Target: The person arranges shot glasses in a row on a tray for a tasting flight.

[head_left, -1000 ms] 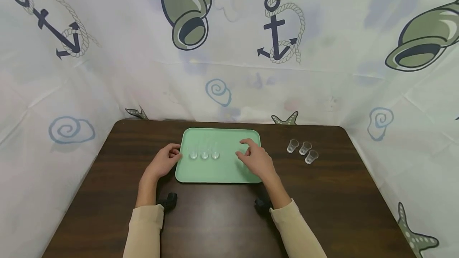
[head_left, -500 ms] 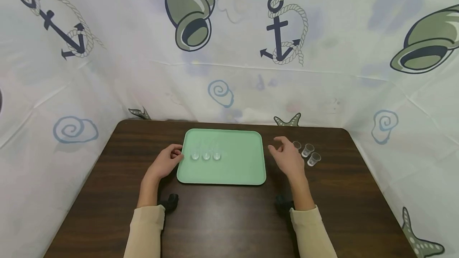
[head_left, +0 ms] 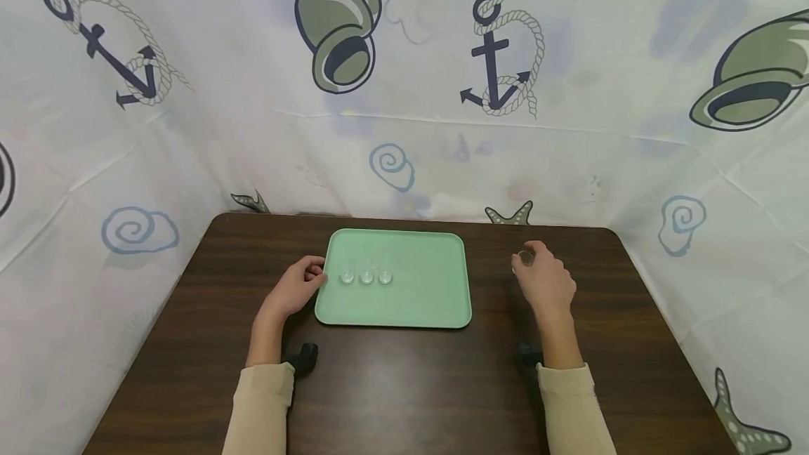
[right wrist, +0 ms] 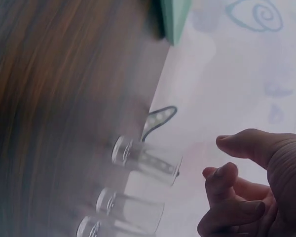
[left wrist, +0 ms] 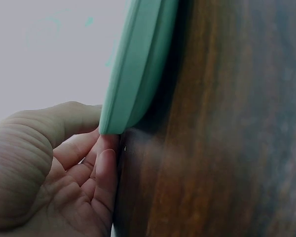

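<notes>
Three small clear shot glasses (head_left: 366, 277) stand in a row on the left half of a green tray (head_left: 426, 286). My left hand (head_left: 296, 289) grips the tray's left edge; the left wrist view shows the thumb at the rim (left wrist: 130, 74) and fingers curled below. My right hand (head_left: 545, 279) is right of the tray, thumb and forefinger spread, a glass rim (head_left: 526, 257) showing between them. In the right wrist view that nearest shot glass (right wrist: 148, 160) stands apart from the fingertips, with two more glasses (right wrist: 130, 210) beside it. In the head view the hand hides these two.
A dark wooden table (head_left: 392, 385) carries everything. Behind it and along both sides hangs a white cloth (head_left: 430, 160) printed with anchors and shells. A black wrist camera (head_left: 303, 358) sits under each forearm.
My right hand has moved right, from above the tray to the glasses on the table, now covering most of them. My left hand stays at the tray's edge. The head view has shifted slightly.
</notes>
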